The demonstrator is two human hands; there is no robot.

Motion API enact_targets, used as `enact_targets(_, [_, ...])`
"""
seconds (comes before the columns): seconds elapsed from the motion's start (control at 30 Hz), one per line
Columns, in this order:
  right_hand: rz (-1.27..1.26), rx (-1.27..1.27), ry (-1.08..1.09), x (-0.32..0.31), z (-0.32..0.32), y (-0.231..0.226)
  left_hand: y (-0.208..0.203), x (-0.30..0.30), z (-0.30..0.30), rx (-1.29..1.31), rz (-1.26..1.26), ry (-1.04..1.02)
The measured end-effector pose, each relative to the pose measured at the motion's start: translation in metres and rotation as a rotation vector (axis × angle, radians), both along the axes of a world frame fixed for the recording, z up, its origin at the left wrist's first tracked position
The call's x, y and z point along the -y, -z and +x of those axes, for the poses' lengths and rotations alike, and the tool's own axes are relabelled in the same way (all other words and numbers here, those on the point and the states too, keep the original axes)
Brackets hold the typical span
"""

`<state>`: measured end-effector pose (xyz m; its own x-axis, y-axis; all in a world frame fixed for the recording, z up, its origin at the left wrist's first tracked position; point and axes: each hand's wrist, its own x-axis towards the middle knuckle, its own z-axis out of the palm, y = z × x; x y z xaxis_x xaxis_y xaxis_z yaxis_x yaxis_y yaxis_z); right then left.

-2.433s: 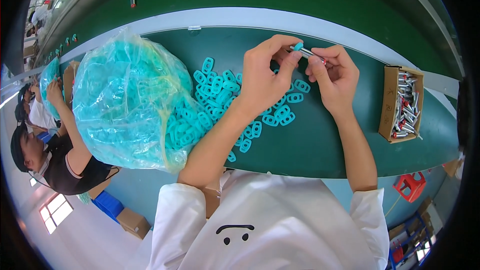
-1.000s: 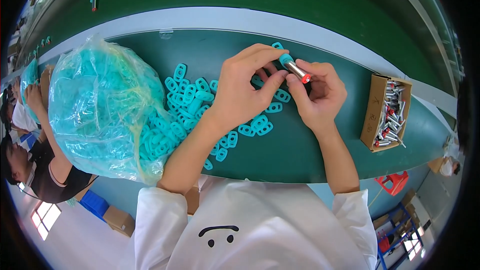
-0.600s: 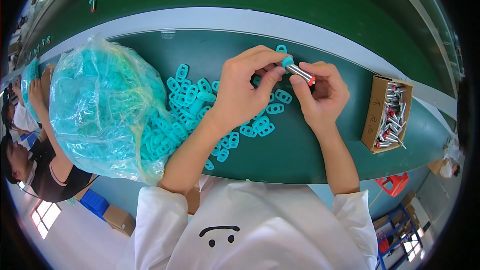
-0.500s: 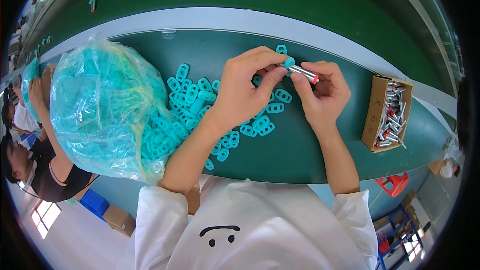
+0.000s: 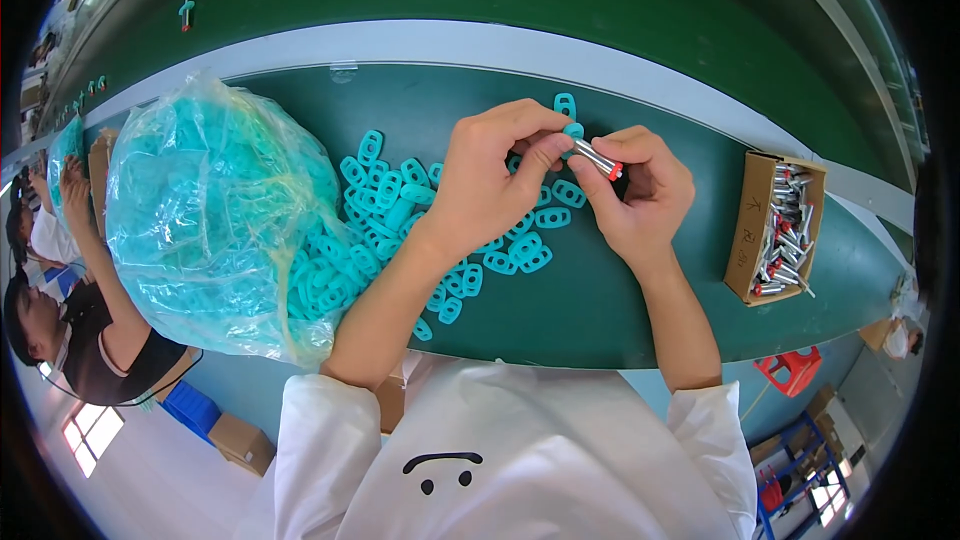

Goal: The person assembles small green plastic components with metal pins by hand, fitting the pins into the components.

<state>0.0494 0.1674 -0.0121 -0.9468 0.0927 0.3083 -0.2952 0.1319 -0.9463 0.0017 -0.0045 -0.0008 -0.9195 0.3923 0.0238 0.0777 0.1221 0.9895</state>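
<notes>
Over the green table, my left hand (image 5: 497, 172) pinches a small teal plastic piece (image 5: 573, 130) between thumb and index finger. In the fingers of my right hand (image 5: 645, 190) is a silver metal cylinder (image 5: 596, 156) with a red end, tilted down to the right. The cylinder's upper end meets the teal piece; how far it sits in the hole is hidden by the fingers. Loose teal pieces (image 5: 388, 188), oval with holes, lie in a pile left of and beneath my left hand.
A big clear plastic bag (image 5: 215, 230) of teal pieces spills open at the left. To the right stands a cardboard box (image 5: 743, 240) of metal cylinders. Beyond the pale rail (image 5: 460, 43), a joined piece (image 5: 187, 13) stands on a green surface. At far left, a co-worker's arm (image 5: 115, 260) reaches up.
The cylinder has tipped more steeply, its red end lower and further left. My right hand has shifted slightly left, while my left hand keeps its pinch.
</notes>
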Motion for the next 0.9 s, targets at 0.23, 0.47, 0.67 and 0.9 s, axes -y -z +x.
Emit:
enact_targets(0.23, [-0.005, 0.050, 0.030, -0.0020, 0.0005, 0.0005, 0.0009, -0.0004, -0.0007, 0.003, 0.023, 0.033])
enact_targets(0.47, [-0.015, 0.050, 0.014, -0.0014, -0.0006, 0.0009, 0.0010, -0.0005, -0.0013, -0.018, 0.008, 0.035])
enact_targets(0.67, [-0.002, 0.059, 0.006, -0.0027, -0.0004, 0.0000, 0.0016, -0.0005, -0.0011, 0.004, 0.018, 0.028])
enact_targets(0.9, [-0.035, 0.120, 0.032, -0.0033, -0.0002, -0.0022, -0.0013, -0.0011, -0.0007, -0.031, 0.031, 0.029])
